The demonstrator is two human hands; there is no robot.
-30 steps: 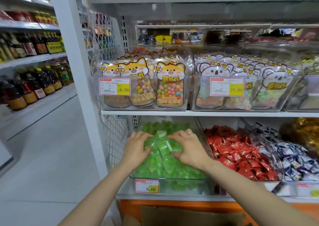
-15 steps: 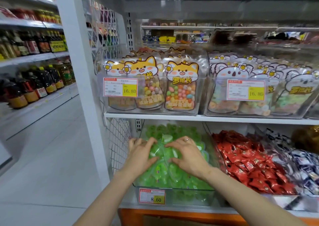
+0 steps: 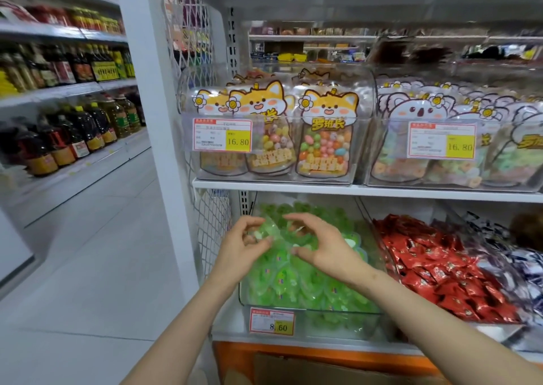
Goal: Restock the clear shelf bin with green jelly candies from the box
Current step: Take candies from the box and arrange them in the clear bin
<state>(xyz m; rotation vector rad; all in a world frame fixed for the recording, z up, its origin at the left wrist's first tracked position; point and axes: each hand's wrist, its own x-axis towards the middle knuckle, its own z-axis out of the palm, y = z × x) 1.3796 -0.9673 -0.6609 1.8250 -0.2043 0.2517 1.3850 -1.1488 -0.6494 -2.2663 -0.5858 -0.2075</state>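
Here we are at the lower shelf, and the clear shelf bin (image 3: 346,315) sits at 6 o'clock in the view, heaped with green jelly candies (image 3: 293,284) right up its sloped front. A price tag reading 8.60 (image 3: 271,324) is fixed to the shelf edge just under the bin's front wall.

Both hands are over the heap! The left grip (image 3: 244,246) is at the bin's 10 o'clock corner, fingers curled toward the thumb with a pale green candy showing in the gap. The right grip (image 3: 323,245) is just beside it toward 3 o'clock, index finger arched high, thumb below, more green between them. Pinching or only cupping? The blur won't let me tell, for either grip. The two fingertip clusters are near each other but apart.

At 3 o'clock of the green bin lies a bin of red-wrapped candies (image 3: 435,267), and beyond that blue-and-white wrapped sweets (image 3: 523,267). Up at 12 o'clock, on the shelf above, fox-shaped candy pouches (image 3: 326,137) stand upright in a clear bin with a 16.80 tag (image 3: 222,134), with koala-shaped pouches (image 3: 411,114) beside them toward 3 o'clock.

Down at 6 o'clock, at the very bottom edge, a cardboard box (image 3: 338,368) peeks in below the orange base. Away at 9 o'clock, oil bottles (image 3: 73,132) line the next aisle's shelves.
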